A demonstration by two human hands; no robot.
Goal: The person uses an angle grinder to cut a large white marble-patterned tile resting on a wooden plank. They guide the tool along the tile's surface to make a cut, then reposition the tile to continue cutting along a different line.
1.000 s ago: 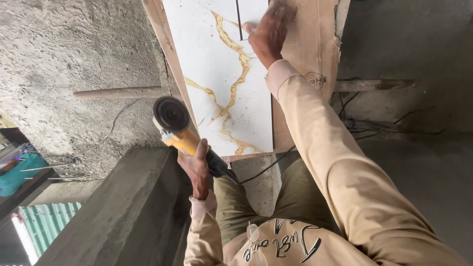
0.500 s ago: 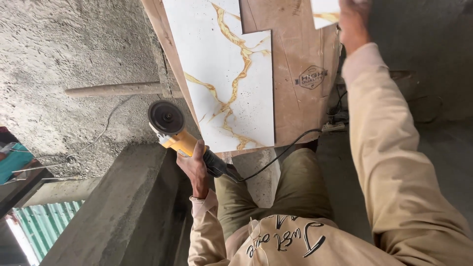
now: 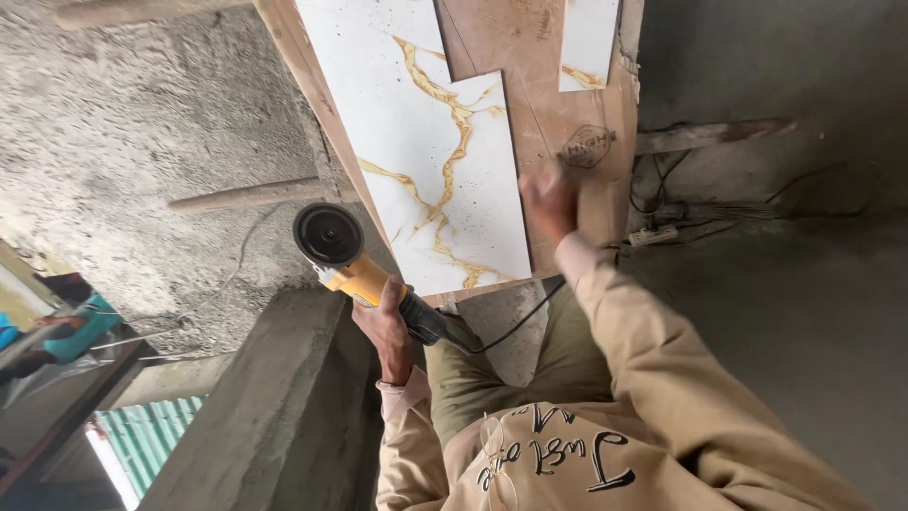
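My left hand (image 3: 386, 326) grips a yellow and black angle grinder (image 3: 355, 270) by its body, its dark disc pointing away from me, just left of the board's edge. A white tile with gold veins (image 3: 430, 151) lies on a plywood board (image 3: 558, 104); its far right corner is cut out in a step. A narrow cut strip of the same tile (image 3: 586, 43) lies apart at the board's far right. My right hand (image 3: 550, 199) is blurred over the bare plywood next to the tile's right edge, with nothing visible in it.
The grinder's black cord (image 3: 515, 322) runs across my lap. A power strip with tangled wires (image 3: 653, 235) lies on the concrete floor to the right. A concrete ledge (image 3: 255, 407) and a wooden pole (image 3: 246, 197) are on the left. A person in teal (image 3: 80, 326) is far left.
My right hand carried the cut tile strip to the board's far right, let go, and came back toward me beside the tile. The grinder stays in my left hand.
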